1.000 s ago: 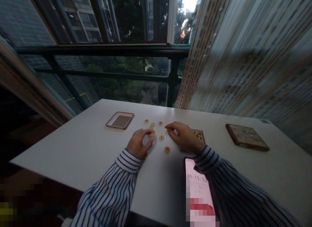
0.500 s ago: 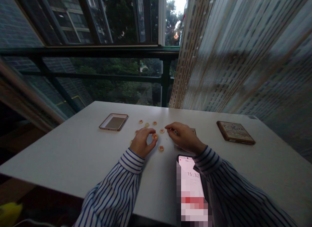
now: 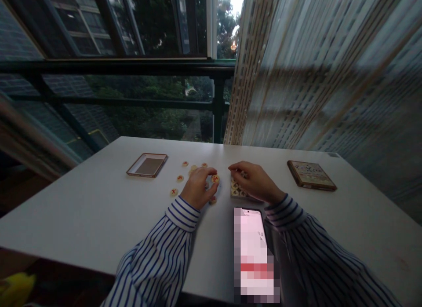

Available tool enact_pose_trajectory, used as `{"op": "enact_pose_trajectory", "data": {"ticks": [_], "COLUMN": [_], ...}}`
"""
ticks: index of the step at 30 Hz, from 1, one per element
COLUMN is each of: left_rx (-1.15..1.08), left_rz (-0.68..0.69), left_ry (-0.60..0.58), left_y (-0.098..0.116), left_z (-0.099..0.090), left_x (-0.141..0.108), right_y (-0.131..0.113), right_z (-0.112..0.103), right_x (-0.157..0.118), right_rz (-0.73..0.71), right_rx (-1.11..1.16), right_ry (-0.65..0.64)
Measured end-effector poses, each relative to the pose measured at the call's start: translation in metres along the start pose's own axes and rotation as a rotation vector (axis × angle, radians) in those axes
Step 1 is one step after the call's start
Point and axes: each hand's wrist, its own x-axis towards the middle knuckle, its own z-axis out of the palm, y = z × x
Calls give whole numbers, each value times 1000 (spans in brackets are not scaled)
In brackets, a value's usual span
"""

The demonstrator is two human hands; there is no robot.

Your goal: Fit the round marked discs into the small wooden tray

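My left hand point(image 3: 198, 188) is closed in a pinch on a round Chinese chess piece point(image 3: 215, 179) with a red character, raised above the white table. Under and beside that hand lie several more pieces, such as one with a red mark point(image 3: 174, 192) and another point(image 3: 180, 178); my fingers partly cover some. My right hand point(image 3: 255, 179) hovers over a shallow box of chess pieces point(image 3: 238, 191), whose right side it hides. Its thumb and index finger are drawn together, and whatever may be between them cannot be made out.
An open, shallow lid or tray point(image 3: 147, 165) lies at the left on the white table point(image 3: 138, 223). To the right is a closed, decorated flat box point(image 3: 311, 174). A lit phone point(image 3: 253, 245) lies in front, near my right sleeve. Curtain and railing stand behind.
My left hand has moved right with its chess piece, towards the box. My right hand has also shifted right, uncovering the box's left part. The view has turned slightly.
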Motion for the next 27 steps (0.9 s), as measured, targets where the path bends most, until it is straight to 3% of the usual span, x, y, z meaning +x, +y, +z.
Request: {"op": "enact_pose_trajectory", "data": {"ticks": [16,27], "left_rx": [-62,-46], "left_rz": [-7,18], "left_ry": [24,80], "left_y": [12,9], "left_z": [26,45], "left_x": [28,15], "right_y": [13,21], "right_z": [-16,-23], "right_x": [-3,-1], "right_rz": [38,95], "right_rx": [-6,-11], "right_ry": [-1,-51]}}
